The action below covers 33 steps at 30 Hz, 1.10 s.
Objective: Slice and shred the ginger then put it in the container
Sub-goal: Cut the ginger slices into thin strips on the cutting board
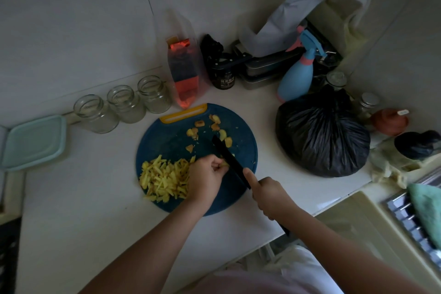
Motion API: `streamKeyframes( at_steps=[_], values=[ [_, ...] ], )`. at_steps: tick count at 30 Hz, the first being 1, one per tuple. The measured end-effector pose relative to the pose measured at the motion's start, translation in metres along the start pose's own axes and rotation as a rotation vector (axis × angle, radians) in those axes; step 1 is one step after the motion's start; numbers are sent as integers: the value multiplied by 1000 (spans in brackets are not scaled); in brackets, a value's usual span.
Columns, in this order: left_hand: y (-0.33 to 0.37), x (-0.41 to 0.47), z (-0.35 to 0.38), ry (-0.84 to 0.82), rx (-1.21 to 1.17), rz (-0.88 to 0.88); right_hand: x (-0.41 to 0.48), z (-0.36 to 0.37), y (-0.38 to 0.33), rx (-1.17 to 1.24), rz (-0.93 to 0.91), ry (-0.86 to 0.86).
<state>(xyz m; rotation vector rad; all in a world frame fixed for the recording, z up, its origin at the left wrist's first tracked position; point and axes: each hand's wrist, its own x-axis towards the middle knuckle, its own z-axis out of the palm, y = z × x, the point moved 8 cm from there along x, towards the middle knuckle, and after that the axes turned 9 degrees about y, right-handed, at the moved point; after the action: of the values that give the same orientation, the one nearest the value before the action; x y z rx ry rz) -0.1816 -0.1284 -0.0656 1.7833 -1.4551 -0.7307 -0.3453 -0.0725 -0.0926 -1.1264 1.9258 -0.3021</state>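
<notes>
Dim, underexposed, wide-angle warp at edges.

Three glass jars [126,104] stand in a row along the wall on a white tabletop [83,198], beside an orange packet [185,74] and a black jar [223,80]. A blue spray bottle [297,79] stands behind a bulging black plastic bag [322,136], and a white plastic bag [286,19] slumps in the corner.

Your board [167,141] dark blue, handle strip [183,113] yellow; ginger [164,176] pale yellow; your knife [229,157] black; far right, spray bottle [296,81] sky blue with pink collar; bag [322,136] near it black; left lid [33,141] pale teal.
</notes>
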Motion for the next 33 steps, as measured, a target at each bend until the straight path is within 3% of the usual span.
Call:
streamKeyframes(
  at_steps=[5,11,16,28,33],
  values=[
    [-2,-2,0,-3,-8,-106,0,0,-8,-72,-28,-21],
    [-18,9,8,-151,-170,-492,-1,1,-15,-113,-81,-10],
    [-19,8,10,-188,-136,-655,-5,0,-19,-126,-115,-16],
    [-14,2,13,-190,-180,-755,-5,-9,-9,-130,-105,42],
    [-10,-4,16,-309,-152,-788,-5,-11,-2,-45,-39,-18]
  ],
)
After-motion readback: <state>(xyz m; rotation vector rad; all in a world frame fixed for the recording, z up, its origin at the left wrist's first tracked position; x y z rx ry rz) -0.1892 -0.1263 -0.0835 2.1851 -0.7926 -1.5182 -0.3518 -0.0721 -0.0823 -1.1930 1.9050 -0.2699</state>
